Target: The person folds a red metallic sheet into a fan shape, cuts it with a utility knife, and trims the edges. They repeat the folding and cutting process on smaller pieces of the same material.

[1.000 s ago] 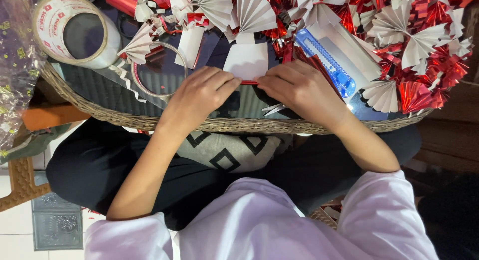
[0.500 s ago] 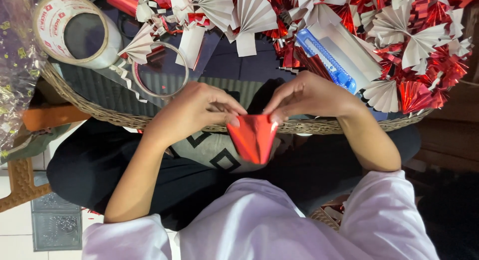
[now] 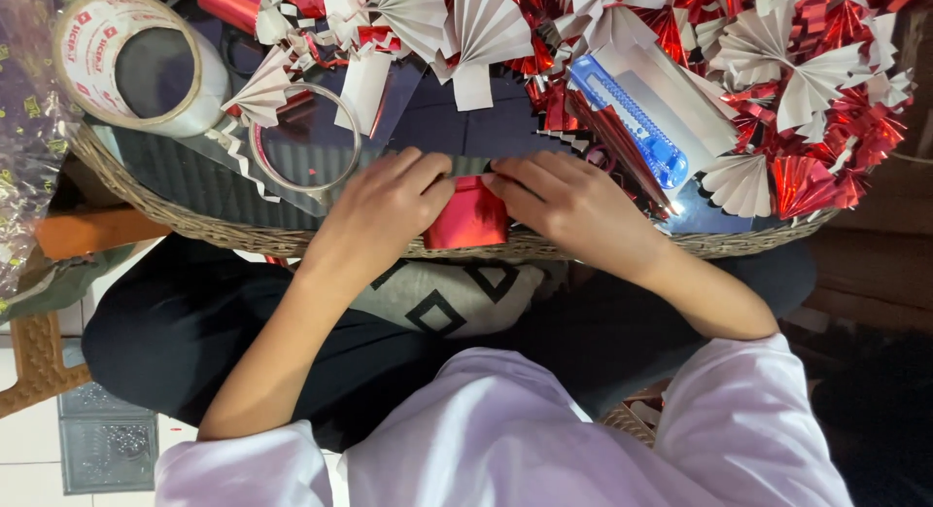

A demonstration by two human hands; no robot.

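My left hand and my right hand meet at the near rim of a wicker tray. Both pinch the top edge of a small red foil sheet. The sheet hangs between my thumbs over the rim. My fingertips cover its upper edge, so the fold there is hidden. My forearms reach up from white sleeves at the bottom of the view.
On the tray lie a large tape roll, a thinner clear tape ring, a blue utility cutter, a red foil roll and several red and white pleated paper fans. A patterned cushion rests on my lap.
The red foil went from a thin strip between my fingers to a hanging sheet. My hands have since lifted it back up to the tray rim and drawn closer together.
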